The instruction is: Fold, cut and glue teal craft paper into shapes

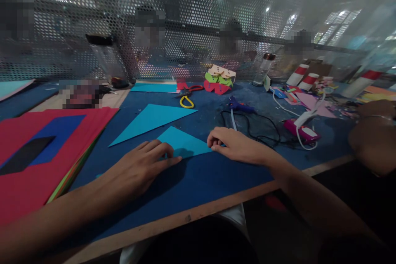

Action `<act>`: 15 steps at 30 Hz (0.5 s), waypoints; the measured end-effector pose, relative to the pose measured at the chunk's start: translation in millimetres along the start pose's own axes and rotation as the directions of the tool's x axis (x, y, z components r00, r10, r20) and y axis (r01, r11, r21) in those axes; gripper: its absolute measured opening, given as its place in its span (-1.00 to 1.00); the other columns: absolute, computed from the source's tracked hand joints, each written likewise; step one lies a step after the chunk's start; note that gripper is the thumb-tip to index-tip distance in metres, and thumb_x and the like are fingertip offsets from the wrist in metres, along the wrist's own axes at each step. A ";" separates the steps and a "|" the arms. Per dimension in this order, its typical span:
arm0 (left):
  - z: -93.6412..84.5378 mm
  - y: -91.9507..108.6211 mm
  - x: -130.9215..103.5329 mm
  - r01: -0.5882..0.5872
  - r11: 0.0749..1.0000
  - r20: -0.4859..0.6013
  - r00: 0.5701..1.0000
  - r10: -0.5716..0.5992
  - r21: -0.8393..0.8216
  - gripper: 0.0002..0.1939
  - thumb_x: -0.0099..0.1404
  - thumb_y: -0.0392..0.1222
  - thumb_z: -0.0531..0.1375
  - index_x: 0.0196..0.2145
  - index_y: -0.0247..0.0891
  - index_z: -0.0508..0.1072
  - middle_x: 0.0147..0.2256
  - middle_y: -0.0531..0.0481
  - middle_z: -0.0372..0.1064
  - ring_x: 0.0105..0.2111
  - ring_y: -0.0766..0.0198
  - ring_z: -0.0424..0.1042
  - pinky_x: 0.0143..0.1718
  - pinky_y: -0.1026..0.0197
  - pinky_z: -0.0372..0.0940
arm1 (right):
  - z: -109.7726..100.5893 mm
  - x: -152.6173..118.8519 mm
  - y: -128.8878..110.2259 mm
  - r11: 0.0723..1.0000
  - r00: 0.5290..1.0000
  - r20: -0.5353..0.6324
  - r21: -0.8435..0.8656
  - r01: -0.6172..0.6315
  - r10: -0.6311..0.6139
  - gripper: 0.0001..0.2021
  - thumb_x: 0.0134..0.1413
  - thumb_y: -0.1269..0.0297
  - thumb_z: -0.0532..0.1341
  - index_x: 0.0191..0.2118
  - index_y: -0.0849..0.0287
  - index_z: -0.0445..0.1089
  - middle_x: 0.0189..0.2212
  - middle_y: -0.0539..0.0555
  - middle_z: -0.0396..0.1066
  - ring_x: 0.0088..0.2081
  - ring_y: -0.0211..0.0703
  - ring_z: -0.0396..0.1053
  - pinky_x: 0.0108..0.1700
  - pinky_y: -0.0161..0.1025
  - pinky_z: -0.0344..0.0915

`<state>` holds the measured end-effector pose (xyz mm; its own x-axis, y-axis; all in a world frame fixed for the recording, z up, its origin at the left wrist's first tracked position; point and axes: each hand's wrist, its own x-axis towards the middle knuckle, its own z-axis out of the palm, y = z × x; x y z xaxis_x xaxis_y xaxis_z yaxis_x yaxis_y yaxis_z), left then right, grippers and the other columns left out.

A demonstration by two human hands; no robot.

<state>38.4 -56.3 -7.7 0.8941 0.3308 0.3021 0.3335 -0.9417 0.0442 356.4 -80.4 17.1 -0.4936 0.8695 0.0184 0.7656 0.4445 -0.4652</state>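
Note:
A small triangle of bright blue paper (187, 142) lies on the dark blue table in front of me. My left hand (145, 161) covers its left part, fingers bent down onto the paper and thumb along the front edge. At the right corner my right hand (230, 143) has its fingers curled together in a pinch on the paper. Just behind lies a larger blue paper triangle (151, 119), apart from both hands. The small triangle's left corner is hidden under my left hand.
Red sheets (89, 132) are stacked at left. Behind lie yellow-and-red-handled scissors (187, 101) and layered paper cutouts (218, 79). At right are a blue glue gun (241, 106), a pink power strip (301, 132) with cables, and another person's arm (374, 140). The table's wooden edge (188, 216) is nearest me.

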 end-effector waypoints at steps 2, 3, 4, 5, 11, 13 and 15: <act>-0.8 2.3 0.8 -0.014 0.999 0.003 1.000 0.014 0.032 -0.50 0.45 -0.41 0.00 0.22 -0.07 0.42 -0.05 -0.12 0.44 -0.14 0.10 0.39 -0.17 0.10 0.32 | -1.9 -1.0 0.1 1.000 1.000 0.008 0.011 0.001 -0.001 -0.86 0.28 0.44 0.14 -0.16 0.12 0.41 -0.14 0.06 0.44 -0.15 -0.15 0.37 -0.13 -0.23 0.24; -0.6 2.9 0.6 -0.016 0.999 0.010 1.000 0.015 0.040 -0.50 0.45 -0.41 0.00 0.23 -0.08 0.41 -0.06 -0.12 0.45 -0.14 0.10 0.39 -0.16 0.09 0.32 | -2.9 -1.6 0.3 1.000 1.000 0.016 0.020 0.003 -0.004 -0.84 0.28 0.45 0.13 -0.14 0.12 0.42 -0.13 0.07 0.43 -0.14 -0.15 0.37 -0.12 -0.23 0.26; -0.2 3.0 0.3 -0.015 0.999 0.020 1.000 0.014 0.043 -0.50 0.45 -0.41 0.01 0.23 -0.09 0.40 -0.06 -0.12 0.45 -0.14 0.10 0.38 -0.15 0.09 0.31 | -3.9 -2.2 0.6 1.000 1.000 0.024 0.030 0.005 -0.006 -0.82 0.27 0.47 0.12 -0.13 0.11 0.42 -0.11 0.08 0.43 -0.13 -0.15 0.37 -0.12 -0.22 0.27; 0.5 2.9 -0.3 -0.015 0.999 0.025 1.000 0.014 0.043 -0.51 0.45 -0.41 0.01 0.23 -0.10 0.40 -0.07 -0.12 0.45 -0.15 0.10 0.38 -0.15 0.09 0.31 | -4.8 -2.8 1.1 0.999 0.999 0.035 0.041 0.006 -0.008 -0.80 0.27 0.48 0.12 -0.11 0.11 0.43 -0.10 0.08 0.43 -0.12 -0.15 0.38 -0.10 -0.22 0.28; 4.5 0.7 -2.2 0.002 1.000 0.017 1.000 -0.002 -0.020 -0.51 0.47 -0.40 -0.01 0.26 -0.10 0.36 -0.05 -0.12 0.45 -0.14 0.12 0.42 -0.09 0.10 0.31 | -8.6 -4.8 5.1 0.997 0.998 0.063 0.080 0.020 -0.025 -0.74 0.27 0.52 0.08 -0.07 0.11 0.43 -0.06 0.09 0.43 -0.08 -0.13 0.39 -0.05 -0.20 0.31; 5.4 0.4 -1.4 -0.002 0.999 -0.001 1.000 0.002 -0.037 -0.51 0.48 -0.38 -0.01 0.28 -0.10 0.34 -0.07 -0.13 0.45 -0.15 0.13 0.43 -0.10 0.12 0.32 | -10.1 -5.0 6.3 0.995 0.996 0.076 0.096 0.032 -0.039 -0.70 0.26 0.54 0.05 -0.05 0.12 0.43 -0.04 0.10 0.43 -0.07 -0.14 0.39 -0.04 -0.20 0.31; 6.1 0.3 -0.1 -0.013 0.999 -0.012 1.000 0.013 -0.029 -0.51 0.48 -0.39 -0.02 0.27 -0.11 0.35 -0.10 -0.13 0.45 -0.19 0.15 0.43 -0.13 0.13 0.32 | -12.0 -5.3 7.3 0.994 0.995 0.087 0.107 0.034 -0.044 -0.68 0.25 0.56 0.04 -0.03 0.12 0.44 -0.04 0.10 0.43 -0.06 -0.14 0.40 -0.03 -0.21 0.31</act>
<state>40.3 -56.2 -13.5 0.8947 0.3180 0.3137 0.3129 -0.9473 0.0679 369.5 -79.2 24.2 -0.5607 0.8271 -0.0382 0.6995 0.4485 -0.5563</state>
